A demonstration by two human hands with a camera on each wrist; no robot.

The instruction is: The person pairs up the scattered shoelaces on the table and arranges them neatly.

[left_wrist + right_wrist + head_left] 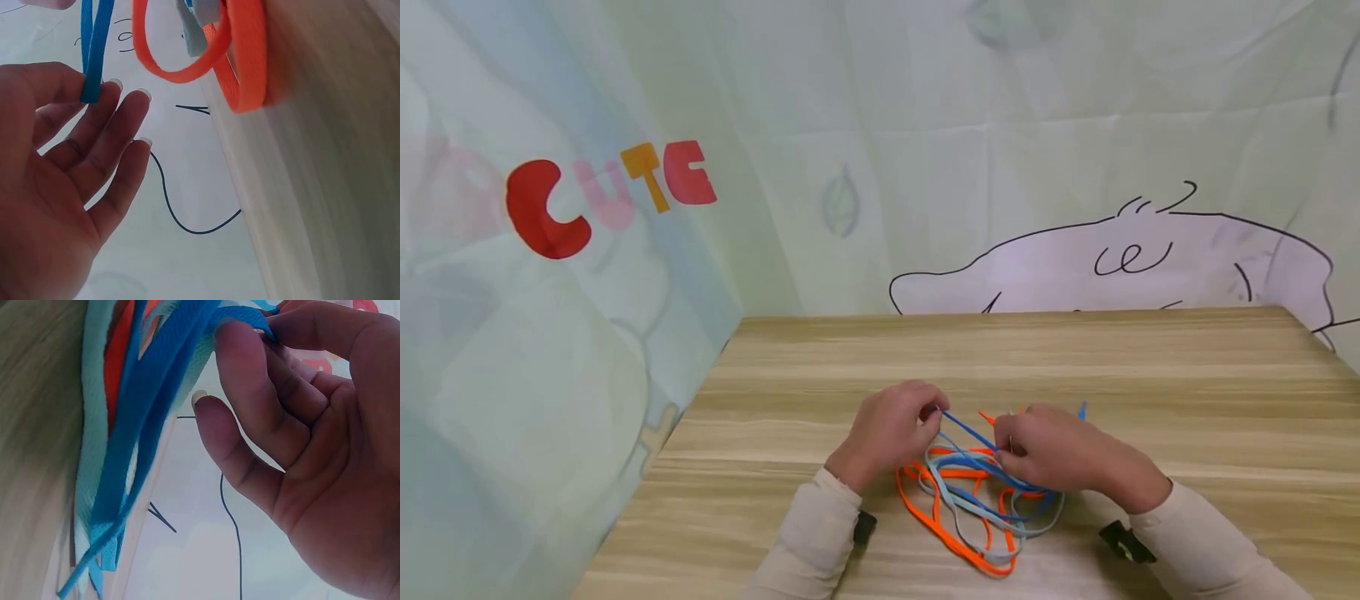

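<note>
A loose tangle of flat shoelaces lies on the table in the head view, made up of an orange shoelace, a pale blue shoelace and a blue shoelace. My left hand pinches a folded loop of the blue shoelace between thumb and fingers, at the tangle's upper left. On the right side, my right hand pinches the blue shoelace between thumb and index finger. A short blue stretch runs taut between the hands. Part of the tangle is hidden beneath the right hand.
The wooden table reaches back to a pale printed cloth with a cartoon drawing. Coloured letters show on the cloth at the left. A blue lace tip pokes out behind the right hand.
</note>
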